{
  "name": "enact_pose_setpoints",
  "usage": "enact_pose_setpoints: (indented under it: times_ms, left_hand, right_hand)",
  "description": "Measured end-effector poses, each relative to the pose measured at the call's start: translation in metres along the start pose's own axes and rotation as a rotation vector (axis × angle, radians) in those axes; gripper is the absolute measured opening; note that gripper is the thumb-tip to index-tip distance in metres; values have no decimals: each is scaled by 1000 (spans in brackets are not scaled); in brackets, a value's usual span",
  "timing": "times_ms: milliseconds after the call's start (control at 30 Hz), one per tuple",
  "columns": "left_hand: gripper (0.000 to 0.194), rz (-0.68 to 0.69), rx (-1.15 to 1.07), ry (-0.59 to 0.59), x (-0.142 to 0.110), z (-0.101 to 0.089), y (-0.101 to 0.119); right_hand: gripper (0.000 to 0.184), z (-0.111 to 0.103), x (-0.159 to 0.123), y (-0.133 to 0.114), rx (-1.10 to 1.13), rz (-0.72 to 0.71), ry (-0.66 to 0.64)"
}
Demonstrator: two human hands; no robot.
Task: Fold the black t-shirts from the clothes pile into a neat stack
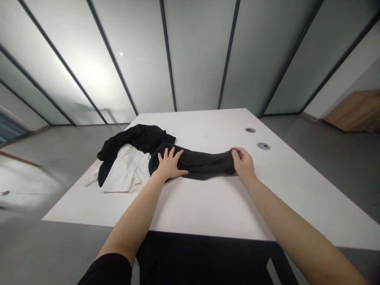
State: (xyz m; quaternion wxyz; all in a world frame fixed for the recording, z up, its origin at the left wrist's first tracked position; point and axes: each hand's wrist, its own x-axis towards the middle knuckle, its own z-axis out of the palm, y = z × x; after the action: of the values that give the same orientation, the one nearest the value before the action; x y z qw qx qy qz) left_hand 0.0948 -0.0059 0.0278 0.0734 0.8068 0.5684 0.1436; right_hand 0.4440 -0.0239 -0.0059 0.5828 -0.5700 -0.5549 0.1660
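Note:
A long, narrow stretch of black garment (208, 163) lies across the white table; whether it is a sleeve or a trouser leg I cannot tell. My left hand (169, 163) rests flat on its left part with fingers spread. At its right end, my right hand (244, 162) pinches the edge between thumb and fingers. White folded cloth (126, 168) lies just left of my left hand. Behind that, a crumpled black cloth (139, 136) bunches up, and where it meets the black garment is hard to make out.
The white table (204, 209) has two round grommets, a far one (250, 130) and a nearer one (263, 146), on its right side. Frosted glass panels (196, 55) stand beyond the far edge. A wooden piece of furniture (353, 111) is at the right.

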Motion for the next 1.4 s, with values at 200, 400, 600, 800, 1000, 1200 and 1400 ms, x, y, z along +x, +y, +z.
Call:
enact_pose_setpoints:
  times_ms: [200, 400, 600, 800, 1000, 1200, 1400]
  left_hand:
    - [71, -245, 21, 46, 7, 5, -12]
    - [12, -127, -101, 101, 10, -3, -11]
    - [6, -86, -260, 282, 14, -7, -19]
    - [41, -193, -233, 470, 12, -14, -31]
    - [13, -247, -73, 323, 19, -3, -42]
    - [22, -239, -558, 230, 27, 15, -38]
    - [40, -345, -1169, 92, 21, 27, -5]
  right_hand:
    - [50, 6, -7, 15, -366, -149, -373]
    - [21, 11, -9, 20, -511, -200, -490]
    - [11, -4, 4, 21, -315, -10, -176]
    - [26, -3, 9, 14, -50, 50, 165]
    - [42, -4, 6, 4, 30, 18, 224]
    - [59, 0, 0, 13, -27, 72, -92]
    - [78, 14, -12, 21, -454, -125, -518]
